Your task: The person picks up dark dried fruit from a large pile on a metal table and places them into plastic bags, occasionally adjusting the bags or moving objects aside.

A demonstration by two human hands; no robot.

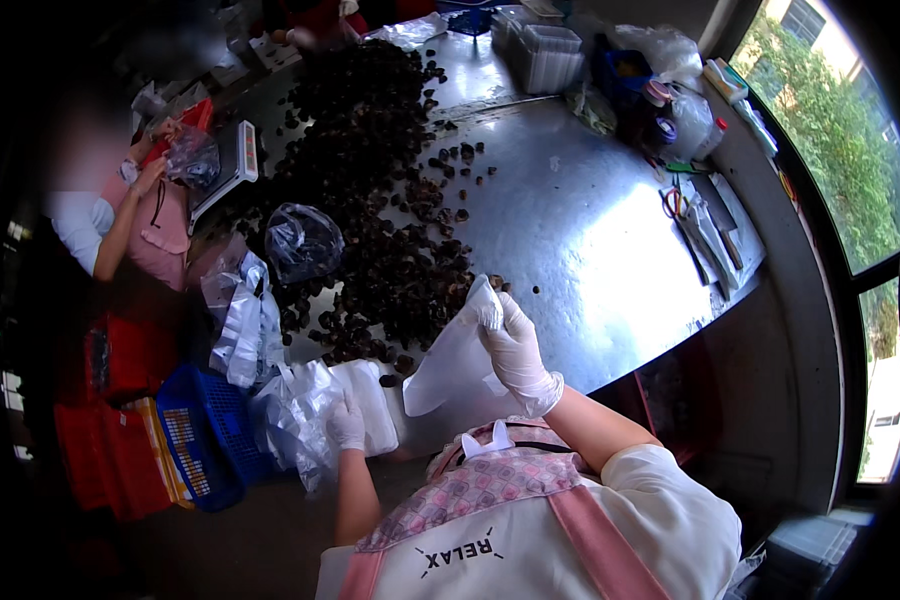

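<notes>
My right hand, in a white glove, grips the gathered top of a translucent white plastic bag, which hangs open below it to the left. My left hand, gloved too, lies on a stack of white plastic bags or sheets at the table's near edge; whether its fingers grip anything is not clear. Crumpled thin plastic bags lie just left of it. Beyond my hands a long heap of small dark brown dried pieces spreads over the metal table. A clear bag with dark contents rests beside the heap.
Across to the left, a co-worker's hands hold a clear bag near a weighing scale. Blue baskets and red crates stand lower left. Scissors and a cleaver lie at right; clear plastic containers stand behind.
</notes>
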